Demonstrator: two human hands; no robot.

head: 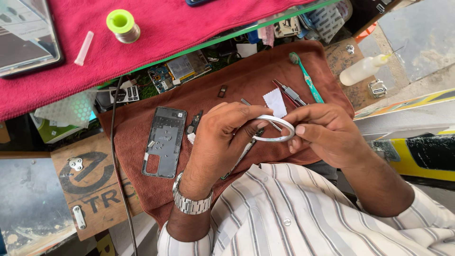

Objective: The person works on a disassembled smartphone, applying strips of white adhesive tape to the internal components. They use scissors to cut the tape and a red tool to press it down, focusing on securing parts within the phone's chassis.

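I've got both hands over the brown cloth (237,80): my left hand (222,137) and right hand (327,132) each pinch a side of a white tape ring (279,128), fingers clamped on its rim, just above the cloth's middle. I judge I'm picking for the tape's free end; next calls for a fingernail under the edge. Left of the ring on the cloth lies a grey phone back cover (163,142). Beyond the cloth's far edge, a white squeeze bottle (362,70); left of the cloth, a wooden board with big black lettering (92,182).
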